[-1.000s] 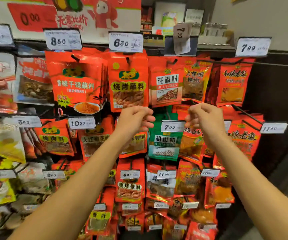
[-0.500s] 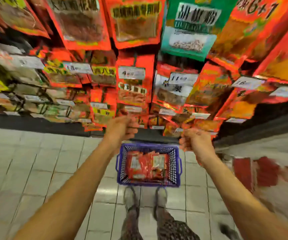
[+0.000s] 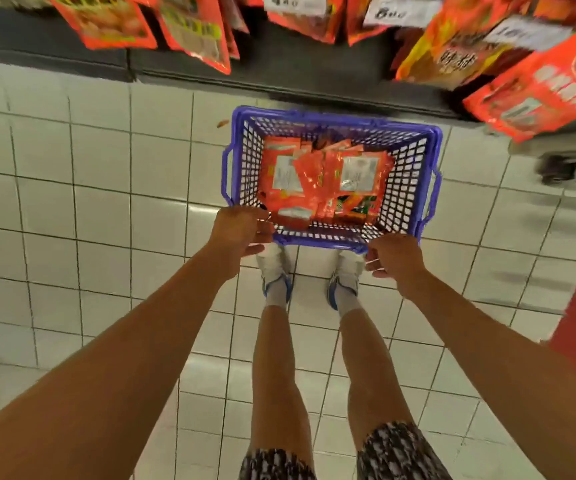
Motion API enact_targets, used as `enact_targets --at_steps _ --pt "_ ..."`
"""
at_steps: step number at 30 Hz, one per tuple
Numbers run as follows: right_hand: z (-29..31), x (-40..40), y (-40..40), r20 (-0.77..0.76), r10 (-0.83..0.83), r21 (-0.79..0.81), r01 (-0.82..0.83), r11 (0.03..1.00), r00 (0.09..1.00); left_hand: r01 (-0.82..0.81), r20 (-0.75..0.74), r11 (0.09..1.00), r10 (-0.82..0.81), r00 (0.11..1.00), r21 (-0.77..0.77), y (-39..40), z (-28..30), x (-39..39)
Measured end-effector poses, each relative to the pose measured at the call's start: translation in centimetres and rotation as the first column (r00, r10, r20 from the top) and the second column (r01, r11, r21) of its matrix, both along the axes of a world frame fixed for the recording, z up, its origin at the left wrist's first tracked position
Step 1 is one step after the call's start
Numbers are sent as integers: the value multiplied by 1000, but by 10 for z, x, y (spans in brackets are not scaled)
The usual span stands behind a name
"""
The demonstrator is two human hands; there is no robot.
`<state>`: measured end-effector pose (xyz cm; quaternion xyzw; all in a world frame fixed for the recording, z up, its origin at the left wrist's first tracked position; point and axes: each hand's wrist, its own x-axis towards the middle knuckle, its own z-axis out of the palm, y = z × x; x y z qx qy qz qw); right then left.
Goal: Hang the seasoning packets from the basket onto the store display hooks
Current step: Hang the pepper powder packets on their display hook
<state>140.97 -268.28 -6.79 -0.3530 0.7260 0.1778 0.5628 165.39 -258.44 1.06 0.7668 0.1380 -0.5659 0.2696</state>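
The purple basket sits on the tiled floor, just ahead of the person's white shoes, and the seasoning packets lie heaped flat inside it, mostly red ones with white labels and a green one near the basket's near wall. Both hands hang at the basket's near rim: the left hand over its near left corner, fingers loosely curled and holding nothing, and the right hand just outside its near right corner, likewise loosely curled and empty. From either grip the packets lie forward and down, past the rim; the left hand looks the nearer, its fingertips already over a packet by the near wall. The heap overlaps untidily, so picking out a single packet may take some care. Beyond the basket's far side, hung packets and price tags overhang the dark base of the display, blurred. Nothing stands between hands and heap except the rim.
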Motion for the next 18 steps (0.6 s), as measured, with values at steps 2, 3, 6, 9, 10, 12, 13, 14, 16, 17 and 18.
enact_targets --at_steps 2,3,6,9,10,12,13,14,16,17,18 --pt "-54 -3 4 -19 145 41 -144 989 989 56 -4 998 -56 998 19 1 -51 -4" --pt "-81 -5 3 -42 290 -8 -291 957 956 94 -4 995 -94 996 26 1 -75 -6" --pt "-146 -2 -3 -192 601 -168 -629 759 776 130 -56 990 -127 990 46 1 -145 -9" --pt "-215 4 -18 -271 702 -272 -752 601 659 152 -114 986 -145 983 64 2 -206 -7" --pt "-240 6 -25 -293 747 -274 -801 533 597 162 -124 985 -153 980 62 4 -226 -7" --pt "-281 12 -36 -388 802 -254 -889 381 455 212 -84 976 -208 974 45 12 -260 -6" --pt "-299 16 -41 -430 803 -255 -909 330 412 245 -48 969 -243 969 34 17 -276 -6" --pt "-315 20 -45 -457 807 -251 -925 285 373 287 -14 957 -287 958 31 22 -290 -5" --pt "-339 26 -47 -485 822 -215 -951 220 300 373 34 926 -375 926 57 30 -312 -3" --pt "-347 26 -46 -496 826 -193 -962 195 267 376 29 924 -379 925 69 32 -322 -1" --pt "-351 24 -45 -506 824 -191 -965 181 255 341 -1 937 -342 940 76 33 -328 1"
